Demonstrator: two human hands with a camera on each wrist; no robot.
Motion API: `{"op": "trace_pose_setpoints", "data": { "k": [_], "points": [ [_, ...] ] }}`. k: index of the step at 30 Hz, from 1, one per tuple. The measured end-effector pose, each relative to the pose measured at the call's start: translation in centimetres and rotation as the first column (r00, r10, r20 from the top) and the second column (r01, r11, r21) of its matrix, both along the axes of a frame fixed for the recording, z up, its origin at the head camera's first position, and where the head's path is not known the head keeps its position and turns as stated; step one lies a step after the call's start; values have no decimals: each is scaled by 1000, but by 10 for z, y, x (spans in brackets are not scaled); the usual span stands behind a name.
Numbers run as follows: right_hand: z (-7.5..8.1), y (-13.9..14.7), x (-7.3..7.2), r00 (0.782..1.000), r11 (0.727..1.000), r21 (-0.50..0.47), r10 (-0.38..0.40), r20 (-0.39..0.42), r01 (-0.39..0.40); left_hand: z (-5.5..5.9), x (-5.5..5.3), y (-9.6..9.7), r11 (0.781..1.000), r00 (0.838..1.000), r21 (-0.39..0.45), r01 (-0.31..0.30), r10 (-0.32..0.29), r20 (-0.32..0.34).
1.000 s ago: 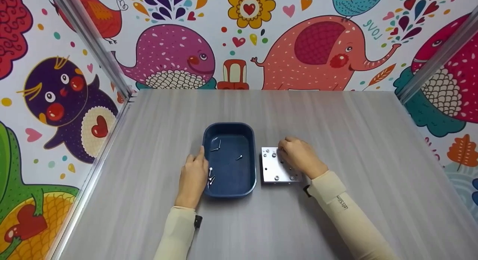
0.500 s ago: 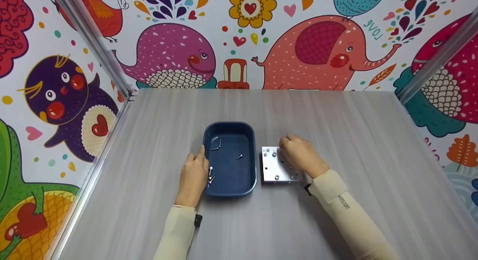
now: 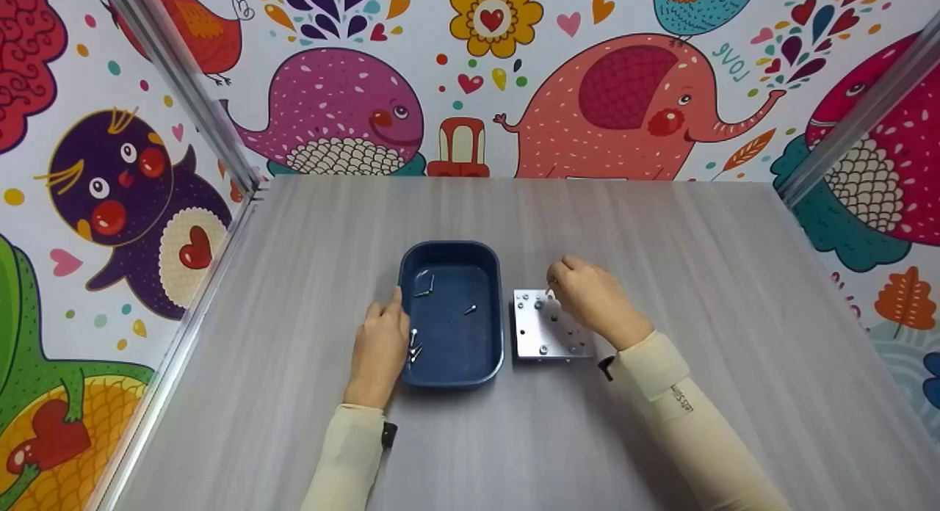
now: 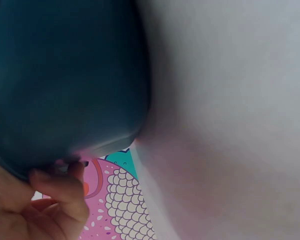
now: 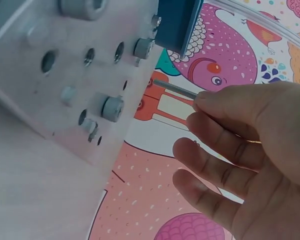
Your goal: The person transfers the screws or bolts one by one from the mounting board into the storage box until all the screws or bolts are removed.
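A dark blue tray [image 3: 477, 349] stands mid-table with several small screws [image 3: 471, 309] inside. My left hand [image 3: 378, 357] holds its left rim; in the left wrist view the fingers [image 4: 65, 192] curl at the tray's edge. Right of the tray sits a silver metal plate [image 3: 534, 327] with holes and several socket-head screws. Over its far right corner is my right hand [image 3: 596, 302]. Between thumb and index finger it pinches a screw [image 5: 175, 89], whose threaded shaft points toward the plate, apart from it; the fingers hide its head. The other fingers are loosely bent.
The grey wood-grain table [image 3: 455, 445] runs back to a wall [image 3: 507, 92] printed with cartoon animals. Metal frame rails [image 3: 176, 85] border the sides. In the right wrist view, screws [image 5: 112, 107] protrude from the plate.
My right hand has risen slightly and moved a little away from the plate, bringing the pinched screw clear of it. The left hand and the tray stay in place.
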State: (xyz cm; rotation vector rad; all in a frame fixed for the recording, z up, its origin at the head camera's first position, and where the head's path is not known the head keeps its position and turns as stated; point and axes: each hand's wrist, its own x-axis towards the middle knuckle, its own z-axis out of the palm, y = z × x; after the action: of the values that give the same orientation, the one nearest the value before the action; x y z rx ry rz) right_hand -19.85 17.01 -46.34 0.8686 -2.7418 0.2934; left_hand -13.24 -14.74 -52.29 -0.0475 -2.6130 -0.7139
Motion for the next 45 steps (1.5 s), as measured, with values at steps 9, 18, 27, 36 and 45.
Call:
{"op": "trace_pose_setpoints", "data": {
  "k": [9, 18, 27, 36, 45],
  "points": [
    [16, -18, -9, 999, 1000, -8, 8, 51, -7, 0, 0, -1, 1000, 1000, 21, -8, 8, 9],
    [41, -62, -26, 996, 995, -41, 89, 6, -89, -2, -1, 1, 1000, 1000, 16, -6, 6, -29],
    [42, -118, -52, 987, 993, -36, 115, 108, -112, -1, 0, 1, 1000, 999, 20, -5, 6, -42],
    [7, -142, -69, 970, 999, 14, 35, 242, -39, 1, 2, 3, 999, 1000, 37, 7, -6, -24],
    [-8, -141, -69, 969, 998, 46, 35, 244, -48, 1, 1, 1, 999, 1000, 30, -15, 16, -13]
  ]
}}
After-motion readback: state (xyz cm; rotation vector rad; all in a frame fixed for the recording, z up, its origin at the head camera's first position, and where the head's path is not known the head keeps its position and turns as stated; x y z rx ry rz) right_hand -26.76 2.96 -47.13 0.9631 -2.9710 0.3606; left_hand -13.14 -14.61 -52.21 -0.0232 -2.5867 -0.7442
